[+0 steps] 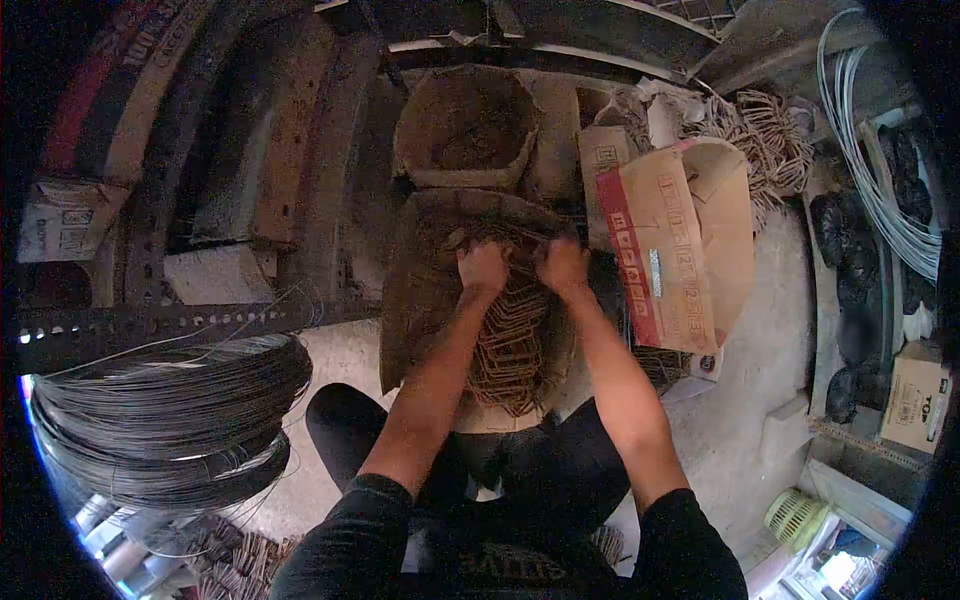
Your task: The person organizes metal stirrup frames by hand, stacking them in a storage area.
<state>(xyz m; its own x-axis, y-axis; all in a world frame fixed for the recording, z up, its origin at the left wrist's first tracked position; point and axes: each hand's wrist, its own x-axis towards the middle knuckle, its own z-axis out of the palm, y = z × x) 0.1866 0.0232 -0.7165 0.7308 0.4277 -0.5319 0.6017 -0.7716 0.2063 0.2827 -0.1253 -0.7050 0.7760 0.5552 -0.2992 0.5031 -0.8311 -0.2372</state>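
Note:
Rusty bent metal rods (508, 350), shaped like small rectangular stirrups, lie in an overlapping row inside an open cardboard box (405, 300) between my knees. My left hand (484, 265) reaches into the far part of this box, its fingers curled on the rods there. Close beside it on the right, my right hand (563, 265) is also closed at the far end of the row. The fingertips of both hands are partly hidden, and the dim light blurs which pieces they grip.
Beyond the box stands another open carton (465, 125). A red-edged cardboard box (675, 250) is at the right, with a heap of bent rods (765, 140) behind it. Dark wire coils (170, 410) are at the left. Pale wire (860, 130) hangs at the right shelf.

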